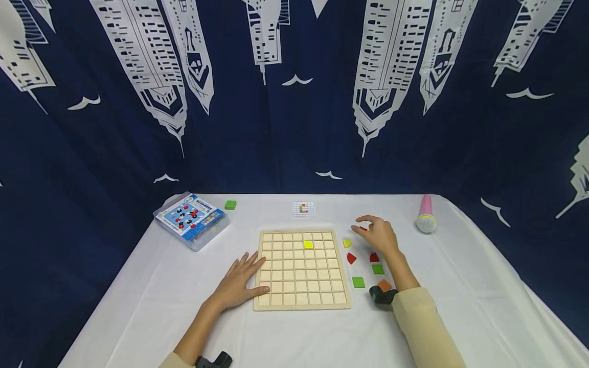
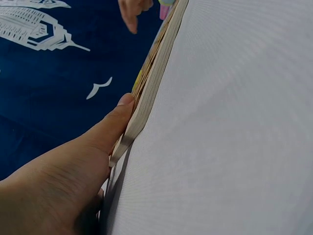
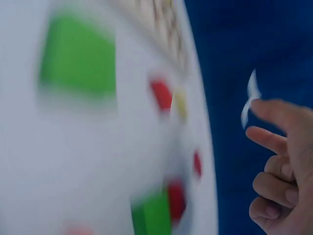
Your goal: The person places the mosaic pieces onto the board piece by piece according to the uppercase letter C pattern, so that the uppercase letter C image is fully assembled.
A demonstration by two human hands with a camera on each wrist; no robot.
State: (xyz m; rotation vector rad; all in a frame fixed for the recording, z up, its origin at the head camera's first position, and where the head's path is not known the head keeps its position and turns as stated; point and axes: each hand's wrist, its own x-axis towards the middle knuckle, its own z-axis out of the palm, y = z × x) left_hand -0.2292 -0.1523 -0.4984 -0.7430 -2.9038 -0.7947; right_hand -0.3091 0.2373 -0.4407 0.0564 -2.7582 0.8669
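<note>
Tablecloth (image 1: 276, 337): White and lightly creased, it runs from 6 o'clock to the foot of the backdrop; clock positions read from the board's centre.
Left hand (image 1: 240, 283): At 9 o'clock, fingers lie spread at the board's edge, thumb over its rim, probably steadying it.
Grid board (image 1: 302, 276): Pale wood lies flat at centre, one yellow tile (image 1: 308, 245) in its second row from the far edge, toward 12 o'clock.
Green and orange: Two green squares, one nearer (image 1: 358, 282) and one farther (image 1: 378, 269), lie at 3 o'clock with an orange piece (image 1: 384, 284).
Red and yellow: Two red pieces, one (image 1: 351, 258) beside the board and one (image 1: 374, 257) farther out, sit near 3 o'clock; a yellow piece (image 1: 347, 243) lies at 2.
Right hand (image 1: 381, 236): Thumb and forefinger hang apart at 2 o'clock, holding nothing, near a third red piece (image 1: 363, 228). The step appears to be choosing a tile; the next move likely calls for a pinch and a chosen cell.
Pattern card (image 1: 303, 209): Small coloured figure, 12 o'clock, apparently the guide.
Farther edge: Plastic case (image 1: 190, 220) and green square (image 1: 230, 205), 10 o'clock; pink microphone (image 1: 426, 214), 2 o'clock.
Backdrop (image 1: 271, 133): Navy cloth bears inverted white towers and birds.
</note>
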